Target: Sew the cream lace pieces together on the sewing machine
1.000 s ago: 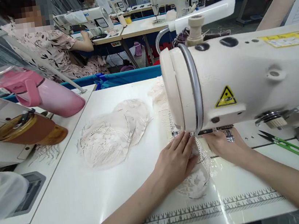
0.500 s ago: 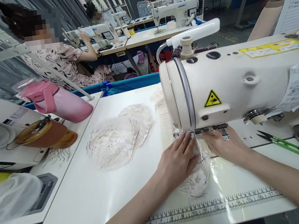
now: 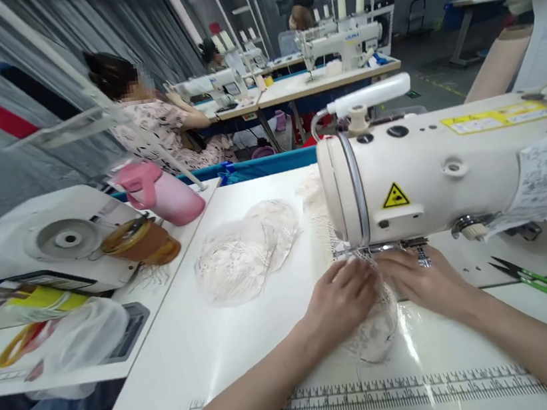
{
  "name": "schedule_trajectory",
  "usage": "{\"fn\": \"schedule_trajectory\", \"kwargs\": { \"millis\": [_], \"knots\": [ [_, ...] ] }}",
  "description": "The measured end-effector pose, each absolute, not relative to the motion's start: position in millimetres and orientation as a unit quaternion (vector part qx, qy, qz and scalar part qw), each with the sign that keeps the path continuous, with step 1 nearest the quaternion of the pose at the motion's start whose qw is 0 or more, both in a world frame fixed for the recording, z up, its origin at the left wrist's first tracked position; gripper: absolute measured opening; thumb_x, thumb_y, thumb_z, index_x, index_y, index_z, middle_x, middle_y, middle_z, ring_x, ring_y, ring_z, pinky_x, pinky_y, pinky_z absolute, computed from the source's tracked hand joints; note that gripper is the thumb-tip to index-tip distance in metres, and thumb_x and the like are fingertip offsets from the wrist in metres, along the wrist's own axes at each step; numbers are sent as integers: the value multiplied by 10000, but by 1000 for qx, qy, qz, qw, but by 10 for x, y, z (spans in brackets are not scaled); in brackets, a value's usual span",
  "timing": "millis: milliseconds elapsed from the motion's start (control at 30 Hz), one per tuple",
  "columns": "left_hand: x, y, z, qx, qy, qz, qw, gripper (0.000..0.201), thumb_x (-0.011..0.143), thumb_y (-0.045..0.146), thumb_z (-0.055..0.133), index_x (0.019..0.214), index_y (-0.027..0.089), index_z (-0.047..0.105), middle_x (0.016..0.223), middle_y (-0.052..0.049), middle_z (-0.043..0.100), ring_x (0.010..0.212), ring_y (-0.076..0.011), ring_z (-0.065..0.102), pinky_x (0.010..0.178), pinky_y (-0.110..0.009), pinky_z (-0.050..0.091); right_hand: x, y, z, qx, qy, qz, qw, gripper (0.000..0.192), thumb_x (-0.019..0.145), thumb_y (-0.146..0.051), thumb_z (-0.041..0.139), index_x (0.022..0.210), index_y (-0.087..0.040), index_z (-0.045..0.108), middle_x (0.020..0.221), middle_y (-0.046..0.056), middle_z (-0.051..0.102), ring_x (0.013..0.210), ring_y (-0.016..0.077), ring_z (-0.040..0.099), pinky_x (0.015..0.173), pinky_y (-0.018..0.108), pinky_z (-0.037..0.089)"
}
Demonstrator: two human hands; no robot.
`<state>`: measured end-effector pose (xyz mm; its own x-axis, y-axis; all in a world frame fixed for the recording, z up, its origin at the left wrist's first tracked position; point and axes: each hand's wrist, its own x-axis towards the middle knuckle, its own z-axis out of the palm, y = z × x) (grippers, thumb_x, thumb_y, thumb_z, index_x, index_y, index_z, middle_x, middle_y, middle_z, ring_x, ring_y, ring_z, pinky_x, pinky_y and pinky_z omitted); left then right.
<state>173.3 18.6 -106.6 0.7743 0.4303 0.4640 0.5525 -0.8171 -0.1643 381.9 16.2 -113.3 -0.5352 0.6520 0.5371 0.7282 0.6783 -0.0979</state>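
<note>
Left hand (image 3: 342, 298) curled inward — lace (image 3: 377, 332) beneath.

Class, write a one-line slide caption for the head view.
Both hands, left hand and right hand, press a cream lace piece flat under the white sewing machine head.

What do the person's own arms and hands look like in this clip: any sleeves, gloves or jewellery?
Both forearms are bare up to the picture's edge, with no sleeve showing. The left hand and right hand wear no gloves, and no rings, watch or bracelet are visible.
</note>
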Motion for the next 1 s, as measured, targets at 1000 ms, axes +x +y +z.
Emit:
{"fn": "schedule_trajectory", "kwargs": {
  "millis": [1000],
  "knots": [
    [1574,47,-343,-881,-423,-84,-197,181,828,270,597,982,196,539,840,-10,643,680,-171,606,537,-245,412,3886,160,-1045,-313,-923,56,215,187,764,-80,412,864,-199,517,801,18,585,721,138,505,512,238,259]
  ]
}}
